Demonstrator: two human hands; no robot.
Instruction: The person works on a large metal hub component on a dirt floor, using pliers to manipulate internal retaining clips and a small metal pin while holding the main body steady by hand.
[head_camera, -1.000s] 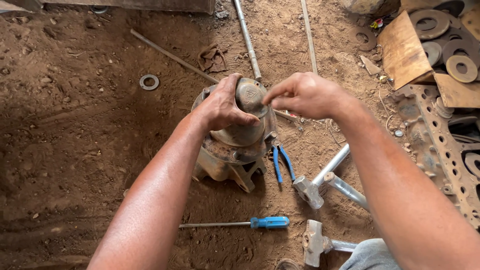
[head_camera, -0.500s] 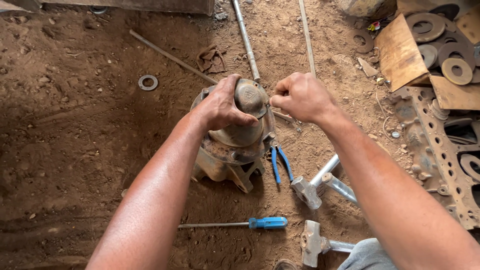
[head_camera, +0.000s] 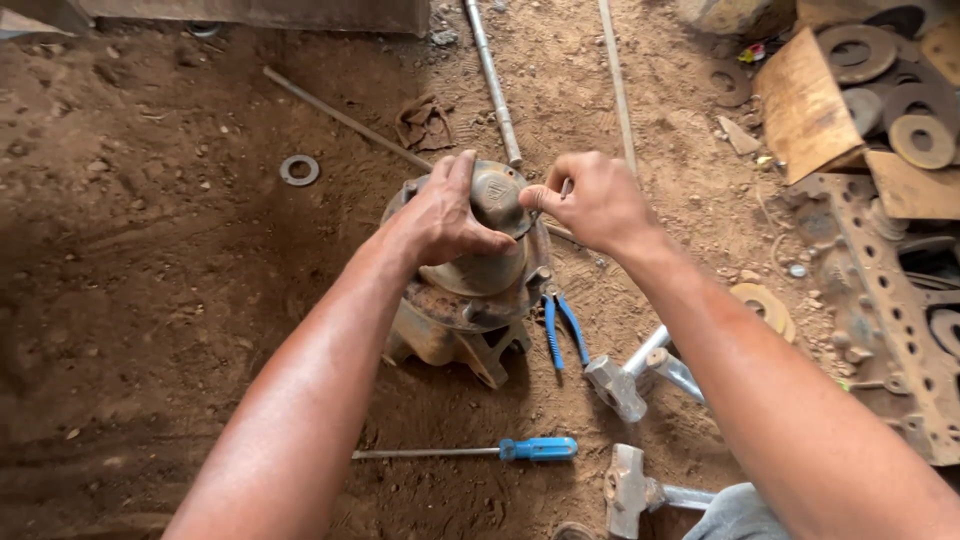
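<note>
A rusty metal wheel hub (head_camera: 470, 300) with a domed grey cap (head_camera: 497, 195) stands on the dirt floor. My left hand (head_camera: 437, 215) grips the cap from the left, thumb across its front. Right beside the cap's upper right edge, my right hand (head_camera: 590, 200) pinches a small thin metal piece between thumb and fingers. Blue-handled pliers (head_camera: 558, 330) lie against the hub's right side.
A blue-handled screwdriver (head_camera: 480, 450) lies below the hub. Two hammers (head_camera: 625, 380) (head_camera: 640, 490) lie to the lower right. A washer (head_camera: 299, 170), long rods (head_camera: 492, 80), a perforated rusty plate (head_camera: 890, 330) and cardboard with metal discs (head_camera: 860, 90) surround the spot.
My right hand has shifted slightly left, closer to the cap's edge, still pinching the small piece. My left hand has kept its grip on the cap.
</note>
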